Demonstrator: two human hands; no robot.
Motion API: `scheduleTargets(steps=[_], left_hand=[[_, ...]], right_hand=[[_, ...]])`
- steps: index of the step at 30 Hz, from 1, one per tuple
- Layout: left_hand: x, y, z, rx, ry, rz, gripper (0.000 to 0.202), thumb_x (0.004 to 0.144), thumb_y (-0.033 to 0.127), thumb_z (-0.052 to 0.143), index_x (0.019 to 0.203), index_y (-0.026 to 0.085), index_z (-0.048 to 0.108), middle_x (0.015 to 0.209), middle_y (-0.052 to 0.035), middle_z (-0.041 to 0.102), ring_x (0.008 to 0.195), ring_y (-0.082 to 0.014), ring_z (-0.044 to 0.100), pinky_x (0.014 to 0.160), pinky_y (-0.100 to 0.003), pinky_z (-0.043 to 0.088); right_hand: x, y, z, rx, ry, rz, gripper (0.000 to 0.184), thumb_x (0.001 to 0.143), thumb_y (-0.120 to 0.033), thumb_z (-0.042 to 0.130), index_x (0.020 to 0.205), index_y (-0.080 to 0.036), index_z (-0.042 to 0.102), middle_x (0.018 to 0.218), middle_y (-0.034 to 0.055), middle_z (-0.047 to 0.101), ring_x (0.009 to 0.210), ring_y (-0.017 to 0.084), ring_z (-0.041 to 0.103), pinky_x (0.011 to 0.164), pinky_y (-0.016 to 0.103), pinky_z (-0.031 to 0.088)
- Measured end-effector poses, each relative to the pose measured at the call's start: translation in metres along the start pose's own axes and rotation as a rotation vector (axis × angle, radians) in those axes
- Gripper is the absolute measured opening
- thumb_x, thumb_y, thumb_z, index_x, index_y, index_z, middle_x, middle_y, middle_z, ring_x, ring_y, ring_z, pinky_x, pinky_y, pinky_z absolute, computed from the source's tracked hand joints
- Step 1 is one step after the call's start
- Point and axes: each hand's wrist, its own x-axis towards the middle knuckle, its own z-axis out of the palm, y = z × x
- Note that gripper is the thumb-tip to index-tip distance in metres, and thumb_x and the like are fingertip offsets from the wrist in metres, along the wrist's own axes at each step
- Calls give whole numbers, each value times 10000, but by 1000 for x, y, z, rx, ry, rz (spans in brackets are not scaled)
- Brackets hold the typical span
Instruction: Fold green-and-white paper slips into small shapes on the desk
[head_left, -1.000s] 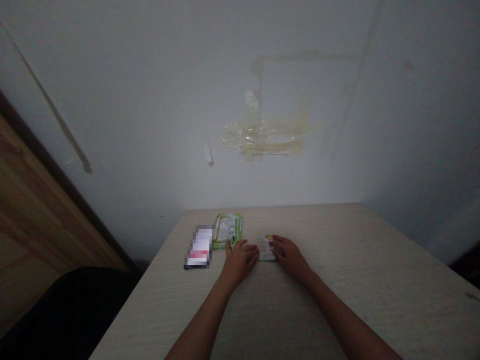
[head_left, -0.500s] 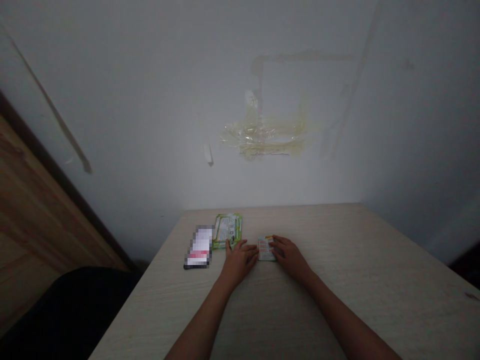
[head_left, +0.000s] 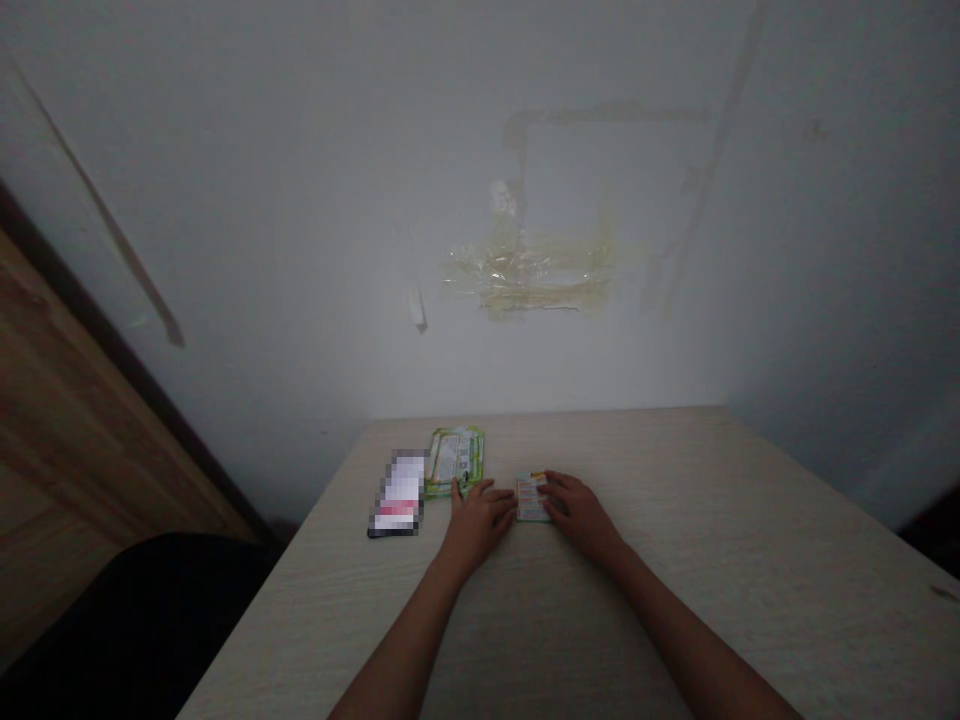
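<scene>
A small printed card (head_left: 531, 500) with light-coloured panels and yellow lettering lies flat on the table between my hands. My left hand (head_left: 478, 528) rests palm down with its fingers spread. Its fingertips come up to the card's left edge, and its outer finger reaches the lower edge of a green printed packet or card stack (head_left: 456, 458). From the other side, my right hand (head_left: 581, 512) lays extended fingers over the right edge of the small card, partly covering it. Neither hand is wrapped around anything.
A phone (head_left: 397, 497) with a blurred-out screen lies left of the green stack. The pale wood-grain table (head_left: 637, 470) meets a wall (head_left: 300, 250) with yellowed tape (head_left: 540, 275) on it. At the left are a dark covered object (head_left: 150, 610) and wooden panelling (head_left: 60, 420).
</scene>
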Motion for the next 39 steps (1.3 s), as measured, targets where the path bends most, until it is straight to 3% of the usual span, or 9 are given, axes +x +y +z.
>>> scheduleTargets(steps=[14,23,32,39], left_hand=[[3,5,-10,24,-22,67,260,925,375,475,1095,389,672,1221,17,669,1334,-274,389,1085,-713,-63],[7,0,-6,3,-30,77,265,933,383,458,1073,353,681,1225,3,665,1337,-251,383,1099,-681,-58],[10,2,-3,4,12,78,152,861,393,582,945,334,694,1163,25,688,1299,-261,418,1097,-674,-94],[10,1,-4,18,13,102,157,864,391,576,976,332,669,1214,34,670,1328,-263,395,1100,-675,-98]], right_hand=[[-1,-3,-1,-38,-4,-5,330,898,-324,511,1161,-214,676,1370,101,540,1241,228,506,1085,410,367],[-1,3,2,-19,-3,-21,315,895,-328,511,1149,-230,671,1322,86,583,1231,223,515,1082,424,364],[-1,2,3,13,36,-2,304,866,-309,548,1116,-179,661,1289,104,604,1200,225,535,1074,396,380],[-1,4,3,24,17,-15,291,889,-305,529,1101,-184,688,1296,102,595,1210,219,520,1083,393,367]])
